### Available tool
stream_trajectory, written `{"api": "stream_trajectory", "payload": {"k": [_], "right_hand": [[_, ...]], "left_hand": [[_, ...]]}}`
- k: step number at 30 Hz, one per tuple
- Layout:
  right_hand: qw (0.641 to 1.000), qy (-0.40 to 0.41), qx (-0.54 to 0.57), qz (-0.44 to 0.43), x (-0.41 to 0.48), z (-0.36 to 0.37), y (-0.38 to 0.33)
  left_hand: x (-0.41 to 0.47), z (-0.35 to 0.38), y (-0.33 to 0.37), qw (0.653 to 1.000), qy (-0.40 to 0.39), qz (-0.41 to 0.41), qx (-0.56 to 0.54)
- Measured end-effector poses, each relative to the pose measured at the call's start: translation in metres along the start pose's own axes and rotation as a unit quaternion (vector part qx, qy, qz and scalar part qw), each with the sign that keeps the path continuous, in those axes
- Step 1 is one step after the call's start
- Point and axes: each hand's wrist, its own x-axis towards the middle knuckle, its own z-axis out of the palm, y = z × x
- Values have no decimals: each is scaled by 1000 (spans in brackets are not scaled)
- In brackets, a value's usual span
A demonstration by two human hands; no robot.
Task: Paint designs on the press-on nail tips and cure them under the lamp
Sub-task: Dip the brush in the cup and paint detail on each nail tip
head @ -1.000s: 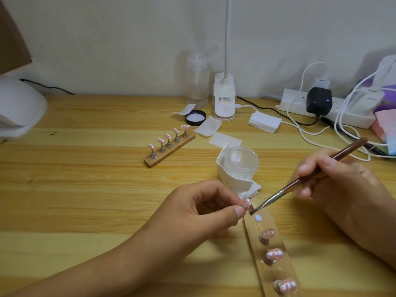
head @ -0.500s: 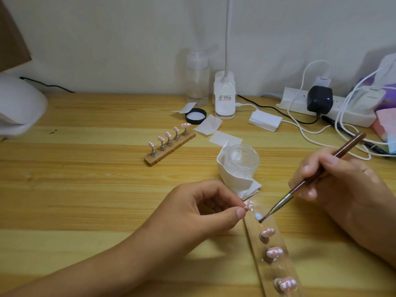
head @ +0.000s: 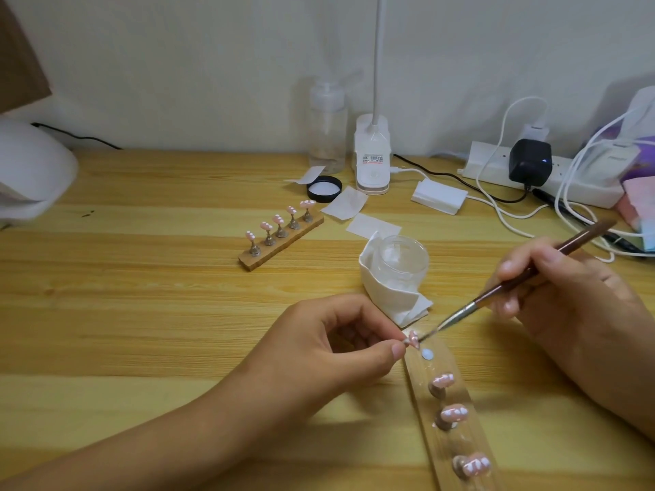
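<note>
At the desk's near edge: a person is working with both hands over the wooden desk [head: 141,313], painting one pink nail tip [head: 413,339].
Left hand [head: 329,349]: it is pinching the tip's little stand between thumb and forefinger, the other fingers curling under. The tip is hovering just above the far end of the near strip [head: 423,402].
Right hand [head: 567,295]: it is gripping a brown brush [head: 514,281] like a pen, thumb and fingers pressing round the shaft, the handle pointing up and away to the right.
Brush tip: the bristles are meeting the held nail tip, or all but meeting it; I cannot tell which.
Near strip: a wooden bar is running toward the person, carrying three pink tips [head: 454,413] with white marks on stands. A pale dab [head: 426,355] is sitting on the wood just under the held tip.
Far strip [head: 283,244]: a second wooden bar is lying slantwise mid-desk, well apart from the hands, holding five pink tips [head: 277,219] upright, each with white marks.
Jar [head: 402,258]: a clear open jar is standing just beyond the brush, with white tissue [head: 390,299] wrapping its left side.
Curing lamp [head: 32,171]: a white dome is sitting at the left edge, well apart from the hands, partly cut off.
Back of desk: a clear bottle [head: 328,132], a black lid [head: 324,188], a white desk-lamp base [head: 372,161] and a power strip [head: 496,168] with plugs and white cables are lining the wall.
</note>
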Motion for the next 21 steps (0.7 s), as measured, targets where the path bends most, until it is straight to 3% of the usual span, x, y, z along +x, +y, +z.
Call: {"api": "stream_trajectory", "payload": {"k": [8,15,21], "right_hand": [[999,-38,-22,14,-1,1,-1],[1000,-3,26,5,5,-9,3],[1000,-18,-2,-8,3,-7,2]], "left_hand": [[-1,1,-1,1000,-2,5,3],[0,1,-1,999,-13,8,-33],[0,1,-1,999,-12,5,-37]]}}
